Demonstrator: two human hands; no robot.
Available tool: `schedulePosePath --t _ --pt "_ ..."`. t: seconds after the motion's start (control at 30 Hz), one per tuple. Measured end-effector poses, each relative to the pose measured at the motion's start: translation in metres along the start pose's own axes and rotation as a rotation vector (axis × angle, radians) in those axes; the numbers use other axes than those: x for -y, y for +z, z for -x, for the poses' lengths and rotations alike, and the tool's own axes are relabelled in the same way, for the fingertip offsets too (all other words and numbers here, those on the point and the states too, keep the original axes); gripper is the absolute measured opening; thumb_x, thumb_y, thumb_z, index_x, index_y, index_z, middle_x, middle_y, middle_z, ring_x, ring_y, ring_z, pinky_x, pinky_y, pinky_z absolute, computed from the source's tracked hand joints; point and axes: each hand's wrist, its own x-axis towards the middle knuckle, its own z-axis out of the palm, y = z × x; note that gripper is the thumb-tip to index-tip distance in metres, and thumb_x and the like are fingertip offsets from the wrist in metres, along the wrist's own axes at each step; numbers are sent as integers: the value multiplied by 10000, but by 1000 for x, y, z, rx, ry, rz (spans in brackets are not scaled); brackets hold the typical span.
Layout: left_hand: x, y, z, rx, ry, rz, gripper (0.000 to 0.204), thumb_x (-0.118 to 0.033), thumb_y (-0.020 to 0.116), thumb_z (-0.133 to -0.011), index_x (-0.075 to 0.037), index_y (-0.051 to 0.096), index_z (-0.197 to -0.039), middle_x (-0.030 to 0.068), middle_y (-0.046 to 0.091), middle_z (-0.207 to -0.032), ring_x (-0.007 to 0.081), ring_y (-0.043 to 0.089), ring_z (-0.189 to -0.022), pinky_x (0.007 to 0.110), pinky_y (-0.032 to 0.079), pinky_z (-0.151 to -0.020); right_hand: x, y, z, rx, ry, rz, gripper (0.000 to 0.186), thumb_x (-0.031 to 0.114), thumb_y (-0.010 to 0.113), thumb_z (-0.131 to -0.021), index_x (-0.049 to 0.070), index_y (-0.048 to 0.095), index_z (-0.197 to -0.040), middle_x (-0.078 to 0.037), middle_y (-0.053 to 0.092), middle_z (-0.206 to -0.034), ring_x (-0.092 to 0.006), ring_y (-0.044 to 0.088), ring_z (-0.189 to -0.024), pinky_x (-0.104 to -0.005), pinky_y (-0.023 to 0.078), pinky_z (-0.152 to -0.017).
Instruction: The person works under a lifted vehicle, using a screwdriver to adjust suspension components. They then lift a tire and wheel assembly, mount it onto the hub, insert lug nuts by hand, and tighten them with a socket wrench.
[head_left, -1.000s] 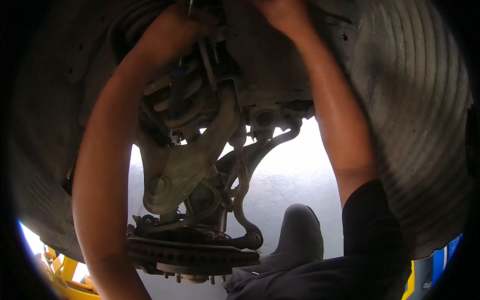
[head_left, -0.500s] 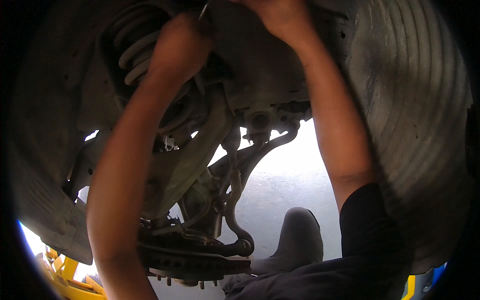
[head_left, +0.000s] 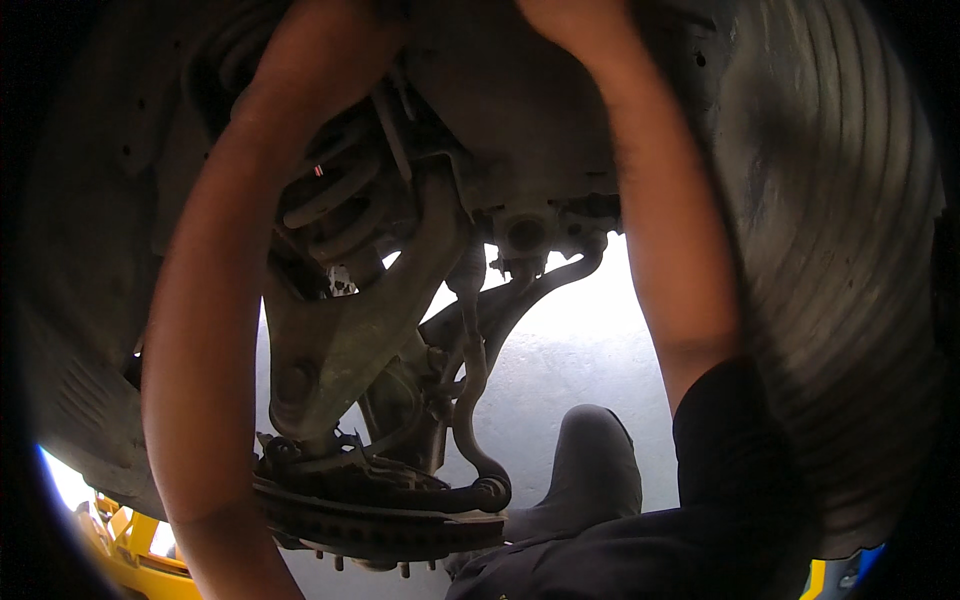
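Note:
Both my arms reach up into the wheel well of a vehicle. My left hand (head_left: 335,45) is at the top edge, in front of the upper part of the coil spring (head_left: 335,195); its fingers are in deep shadow and cannot be made out. My right hand (head_left: 580,22) is further right, close to the dark inner wall (head_left: 510,110), its fingers cut off by the top edge. What either hand holds does not show. Below my left hand lies the upper control arm (head_left: 375,310), a broad grey forked piece.
Beneath the control arm sits the brake disc (head_left: 380,530) with studs pointing down. A curved tie rod (head_left: 468,420) runs up from beside it. The ribbed wheel-well liner (head_left: 830,230) curves along the right. Yellow equipment (head_left: 140,550) stands low at the left. My bent knee (head_left: 590,460) shows below.
My left hand has moved up and to the left, uncovering more of the spring and control arm. A thin shiny piece seen by it earlier is out of sight. The right hand has shifted slightly.

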Motion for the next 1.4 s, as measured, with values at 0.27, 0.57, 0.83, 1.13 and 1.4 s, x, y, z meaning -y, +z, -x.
schedulePosePath --t 0.27,0.57,0.83,1.13,1.4 --pt "11 23 15 -85 117 -107 367 -318 667 -902 -4 674 -1094 253 671 -1015 412 663 -979 490 540 -862 -20 41 -11 -155 -124 140 497 236 786 -836 -94 635 -1175 -322 662 -1106 -457 644 -1063 -473 505 -919" --pt "-13 19 30 -173 68 -40 372 -275 725 -854 -13 655 -1108 238 676 -1061 419 654 -1018 504 537 -850 -24 45 45 34 -27 -17 1050 105 786 -833 104 70 -1601 -301 382 -1528 -453 442 -1373 -486 403 -1100" --pt "-14 21 28 -267 160 -2 370 -269 720 -867 -30 662 -1142 230 678 -1098 406 655 -1053 495 536 -877 -28 37 53 134 -14 -133 1146 42 786 -818 167 -21 -1623 -288 354 -1551 -403 428 -1395 -465 381 -1123" --pt "-17 14 17 -66 -57 -28 366 -328 672 -908 -22 684 -1109 238 698 -1043 425 669 -1019 496 534 -888 -28 50 61 52 -138 -140 1188 -31 791 -776 142 -27 -1620 -252 204 -1635 -388 316 -1474 -452 318 -1184" --pt "-9 22 20 -119 -25 -112 360 -235 639 -910 -99 651 -1243 220 702 -1079 410 671 -1045 503 535 -899 -14 50 57 32 -17 -218 1211 -53 814 -726 127 16 -1619 -254 225 -1628 -376 325 -1474 -440 328 -1183"
